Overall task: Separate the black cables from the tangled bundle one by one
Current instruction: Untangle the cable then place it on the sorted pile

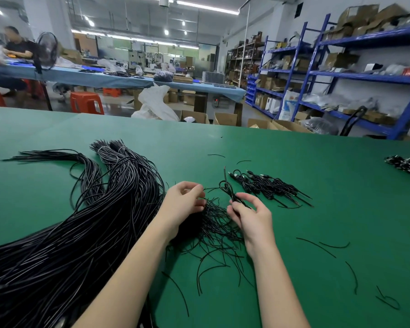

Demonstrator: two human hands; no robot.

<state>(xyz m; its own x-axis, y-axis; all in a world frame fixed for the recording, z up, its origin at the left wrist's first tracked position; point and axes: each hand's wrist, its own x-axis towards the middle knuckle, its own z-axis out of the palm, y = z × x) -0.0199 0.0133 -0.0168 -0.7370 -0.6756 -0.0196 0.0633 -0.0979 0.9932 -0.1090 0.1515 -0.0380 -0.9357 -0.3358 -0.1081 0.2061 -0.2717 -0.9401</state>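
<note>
While the right hand pinches one looped cable between thumb and fingertips, the tangled bundle lies directly beneath and between both wrists, on the green table. That held cable runs up and away from the right hand, its long axis leaning toward the far left, with the loop standing clear above the tangle and its tail passing down behind the fingers; whether the tail is free of the tangle cannot be told. Just beyond and to the right of the loop sits a row of sorted cables, lying side by side with their thin ends pointing right. Judged from this layout, the right hand is the nearer to that row, and the coming move turns on carrying the held cable away and rightward along a line roughly square to its own length. The left hand hovers at the left edge of the tangle, fingers curled and thumb close to the fingertips; it appears to touch or pinch fine strands there, but a firm grip cannot be confirmed. Left of that hand, well clear of the working spot, lies a large mass of long cables, tied at its far end. Loose offcuts are scattered on the table to the right.
</note>
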